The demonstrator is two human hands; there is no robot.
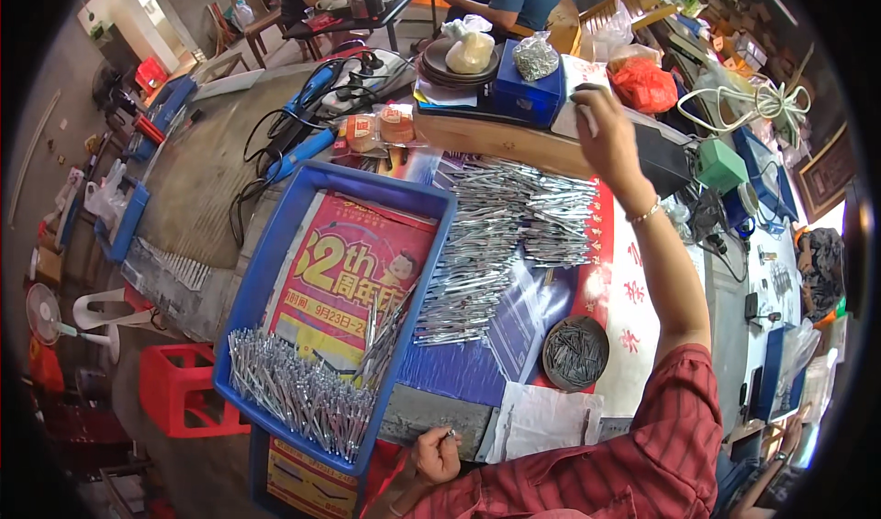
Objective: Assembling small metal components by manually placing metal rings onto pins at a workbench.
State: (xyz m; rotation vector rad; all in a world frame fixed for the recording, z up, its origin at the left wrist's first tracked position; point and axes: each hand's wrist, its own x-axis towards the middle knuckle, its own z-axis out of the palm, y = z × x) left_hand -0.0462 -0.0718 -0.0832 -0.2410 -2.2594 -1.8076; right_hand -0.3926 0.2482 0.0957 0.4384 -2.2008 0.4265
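Observation:
My right hand (pixel 610 147) reaches far over the bench, beside the blue box (pixel 530 92). Its fingers are bent and apart; I see nothing between thumb and fingers, and the fingertips look dark. Close to the bench's near edge, my left hand (pixel 436 455) is closed, with a small shiny tip showing at its fingers; the rest is hidden. Thin silvery metal rods (pixel 482 234) lie in heaps on the bench. More metal rods (pixel 307 395) fill the near end of a blue tray (pixel 439 230), on printed paper. A round dish (pixel 549 372) holds small dark metal pins.
A wooden block (pixel 500 143) runs behind the heaps. Blue-handled tools (pixel 303 152) and cables lie at the back left. A white paper (pixel 541 427) lies near the dish. A red stool (pixel 184 386) stands at left; people sit at a far table (pixel 395 10).

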